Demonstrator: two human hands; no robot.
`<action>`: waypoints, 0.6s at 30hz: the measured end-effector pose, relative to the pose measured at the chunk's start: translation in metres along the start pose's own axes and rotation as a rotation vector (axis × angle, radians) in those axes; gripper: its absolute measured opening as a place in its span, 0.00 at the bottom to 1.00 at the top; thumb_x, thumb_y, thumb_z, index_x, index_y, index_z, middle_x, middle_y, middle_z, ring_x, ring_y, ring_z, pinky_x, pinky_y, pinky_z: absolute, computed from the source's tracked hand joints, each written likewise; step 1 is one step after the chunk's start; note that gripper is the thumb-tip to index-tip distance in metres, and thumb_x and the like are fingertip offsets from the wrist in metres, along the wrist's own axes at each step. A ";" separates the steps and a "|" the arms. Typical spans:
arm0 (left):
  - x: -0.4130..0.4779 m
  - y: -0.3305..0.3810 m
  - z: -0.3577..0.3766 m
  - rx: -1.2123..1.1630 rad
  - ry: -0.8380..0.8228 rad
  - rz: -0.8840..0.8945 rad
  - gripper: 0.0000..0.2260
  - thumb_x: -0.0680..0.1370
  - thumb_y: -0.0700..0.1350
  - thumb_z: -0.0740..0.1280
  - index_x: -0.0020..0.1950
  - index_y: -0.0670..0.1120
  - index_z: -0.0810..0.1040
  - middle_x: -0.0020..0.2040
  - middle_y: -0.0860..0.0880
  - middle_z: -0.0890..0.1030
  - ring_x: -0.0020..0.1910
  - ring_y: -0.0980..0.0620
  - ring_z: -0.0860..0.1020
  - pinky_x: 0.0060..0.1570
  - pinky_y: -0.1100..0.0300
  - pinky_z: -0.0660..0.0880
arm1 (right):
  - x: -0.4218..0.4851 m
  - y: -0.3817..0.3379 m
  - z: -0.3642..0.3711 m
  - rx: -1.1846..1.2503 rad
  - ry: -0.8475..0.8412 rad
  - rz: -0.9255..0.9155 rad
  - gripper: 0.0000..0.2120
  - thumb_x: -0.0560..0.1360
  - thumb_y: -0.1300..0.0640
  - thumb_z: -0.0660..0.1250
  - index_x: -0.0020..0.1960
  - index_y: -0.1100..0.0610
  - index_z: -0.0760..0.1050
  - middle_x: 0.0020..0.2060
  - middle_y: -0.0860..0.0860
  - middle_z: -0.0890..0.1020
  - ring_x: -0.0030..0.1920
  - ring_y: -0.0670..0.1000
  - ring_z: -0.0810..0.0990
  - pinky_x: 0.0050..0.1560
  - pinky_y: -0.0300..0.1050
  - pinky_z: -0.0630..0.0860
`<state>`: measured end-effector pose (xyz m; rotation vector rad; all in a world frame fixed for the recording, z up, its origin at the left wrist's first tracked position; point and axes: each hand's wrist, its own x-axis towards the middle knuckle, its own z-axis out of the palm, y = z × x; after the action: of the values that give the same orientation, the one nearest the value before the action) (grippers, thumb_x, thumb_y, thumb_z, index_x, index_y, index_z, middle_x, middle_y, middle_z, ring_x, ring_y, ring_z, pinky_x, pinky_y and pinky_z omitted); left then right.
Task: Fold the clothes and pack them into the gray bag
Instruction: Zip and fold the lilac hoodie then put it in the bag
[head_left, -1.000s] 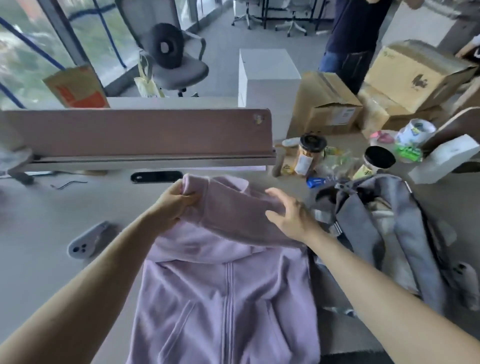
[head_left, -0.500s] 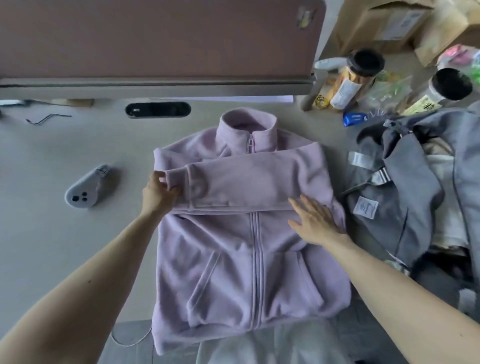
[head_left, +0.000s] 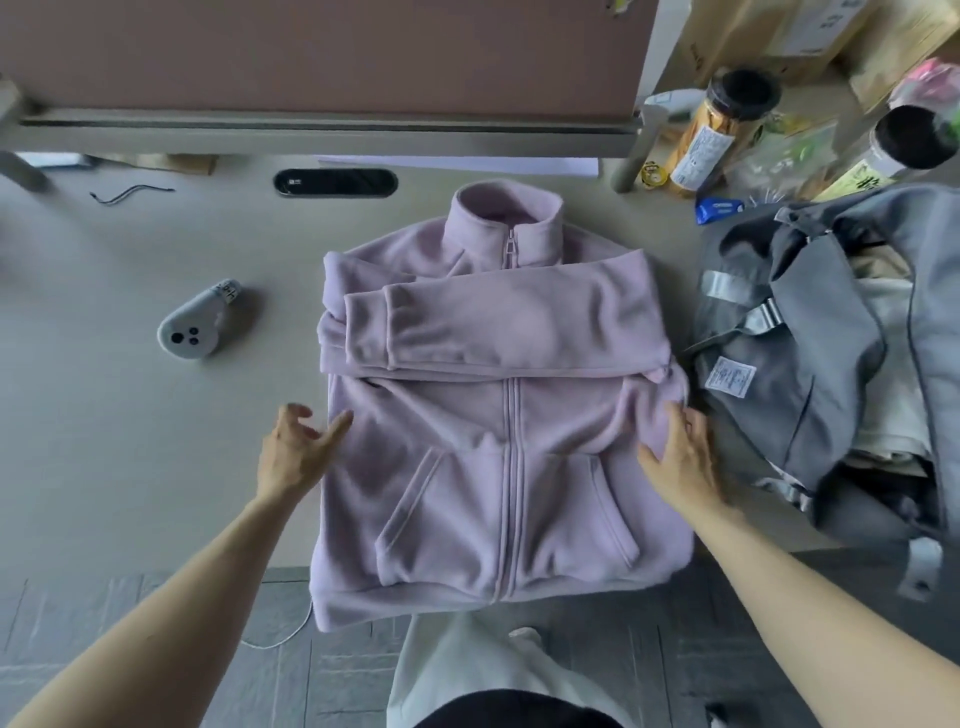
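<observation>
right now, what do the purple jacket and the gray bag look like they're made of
The purple jacket looks like fleece, matte and fuzzy, with thick rounded folds. The gray bag seems woven cloth, perhaps canvas or nylon, smooth and matte, with sharper creases and a sewn label.

This looks like an office. A pale desk (head_left: 104, 441) has a brown divider panel (head_left: 311, 52) along its far edge and a black cable port (head_left: 335, 183) set into the top. Cardboard boxes (head_left: 779, 31) sit past the far right corner, and gray carpet tiles (head_left: 104, 613) cover the floor below.
</observation>
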<state>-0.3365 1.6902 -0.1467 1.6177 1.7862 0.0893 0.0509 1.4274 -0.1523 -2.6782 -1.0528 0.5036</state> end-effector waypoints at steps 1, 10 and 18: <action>-0.014 -0.012 0.001 0.003 -0.033 -0.011 0.38 0.65 0.73 0.68 0.61 0.45 0.72 0.46 0.47 0.79 0.52 0.41 0.78 0.49 0.50 0.71 | -0.015 0.011 0.002 0.026 -0.027 0.083 0.32 0.69 0.58 0.76 0.69 0.63 0.68 0.58 0.67 0.74 0.55 0.69 0.75 0.51 0.60 0.75; -0.101 -0.060 0.017 0.090 -0.154 0.008 0.26 0.59 0.64 0.70 0.41 0.43 0.77 0.36 0.47 0.79 0.38 0.42 0.77 0.32 0.53 0.66 | -0.097 0.032 0.003 0.053 0.013 0.309 0.26 0.70 0.49 0.75 0.63 0.58 0.72 0.59 0.61 0.75 0.60 0.65 0.73 0.55 0.58 0.71; -0.124 -0.090 0.024 -0.044 -0.190 -0.052 0.09 0.71 0.46 0.78 0.44 0.44 0.82 0.39 0.44 0.84 0.41 0.42 0.81 0.38 0.52 0.76 | -0.120 0.050 0.018 0.387 -0.169 0.518 0.33 0.72 0.44 0.73 0.66 0.62 0.65 0.61 0.61 0.76 0.59 0.62 0.76 0.52 0.49 0.72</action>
<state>-0.4050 1.5510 -0.1533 1.4951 1.6671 -0.0476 -0.0082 1.3099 -0.1569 -2.5573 -0.2327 0.9299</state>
